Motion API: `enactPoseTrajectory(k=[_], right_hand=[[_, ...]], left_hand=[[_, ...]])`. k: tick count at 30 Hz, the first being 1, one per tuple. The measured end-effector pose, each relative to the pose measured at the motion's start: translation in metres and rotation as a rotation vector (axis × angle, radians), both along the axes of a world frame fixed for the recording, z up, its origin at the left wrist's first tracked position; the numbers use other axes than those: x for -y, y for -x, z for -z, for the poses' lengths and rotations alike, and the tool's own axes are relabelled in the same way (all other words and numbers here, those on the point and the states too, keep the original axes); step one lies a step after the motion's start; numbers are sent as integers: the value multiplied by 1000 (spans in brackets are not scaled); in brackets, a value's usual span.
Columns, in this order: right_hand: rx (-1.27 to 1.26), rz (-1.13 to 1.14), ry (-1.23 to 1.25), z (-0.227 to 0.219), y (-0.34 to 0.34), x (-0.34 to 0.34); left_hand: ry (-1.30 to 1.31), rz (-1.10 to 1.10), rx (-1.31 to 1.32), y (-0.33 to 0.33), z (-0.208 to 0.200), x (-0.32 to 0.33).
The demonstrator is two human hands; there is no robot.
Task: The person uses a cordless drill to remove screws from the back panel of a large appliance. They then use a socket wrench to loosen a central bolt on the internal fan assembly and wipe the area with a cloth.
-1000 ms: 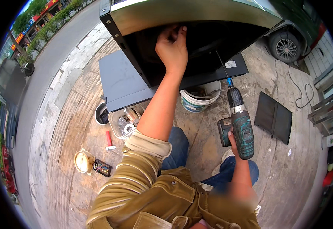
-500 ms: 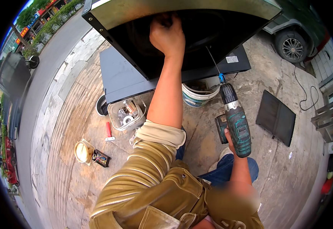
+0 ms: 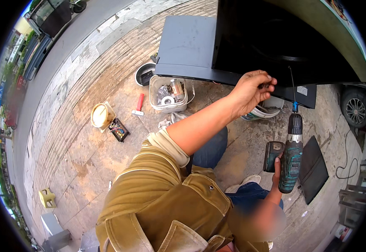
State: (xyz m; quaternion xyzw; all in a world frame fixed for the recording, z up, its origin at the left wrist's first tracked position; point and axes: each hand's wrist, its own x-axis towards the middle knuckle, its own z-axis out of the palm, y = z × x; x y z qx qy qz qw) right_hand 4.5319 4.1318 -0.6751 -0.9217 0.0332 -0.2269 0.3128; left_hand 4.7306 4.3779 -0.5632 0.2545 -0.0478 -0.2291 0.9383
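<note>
A teal and black cordless drill points away from me with a long thin bit and a blue collar below it. My right hand is wrapped round its grip, mostly hidden behind the drill body. The bit's tip reaches the dark inside of a large black metal housing. My left hand is in front of the housing's lower edge, its fingers curled together. Something small and dark shows between those fingers, too small to name. Beneath the hand stands a white bucket with things in it.
A clear plastic tub of small parts sits by the grey panel, beside a round black dish. Left of them lie a red-handled scraper, a cream bowl and a small circuit box. A flat black panel lies at right.
My left hand has come out of the housing, down toward me, with its fingers curled. The view has swung left. The drill stays in my right hand, its bit still reaching the housing.
</note>
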Motion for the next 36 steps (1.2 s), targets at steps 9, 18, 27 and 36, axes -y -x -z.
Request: enactPoseTrajectory(k=[9, 18, 27, 36], right_hand=[[-145, -69, -262, 44, -21, -12], [-375, -146, -142, 64, -11, -41], [-654, -167, -215, 77, 9, -78], [-812, -99, -64, 79, 25, -84]], left_hand=[[-577, -301, -362, 68, 179, -236], [-800, -879, -687, -1, 297, -430], [-548, -889, -874, -89, 461, -501], [-113, -927, -790, -126, 511, -512]])
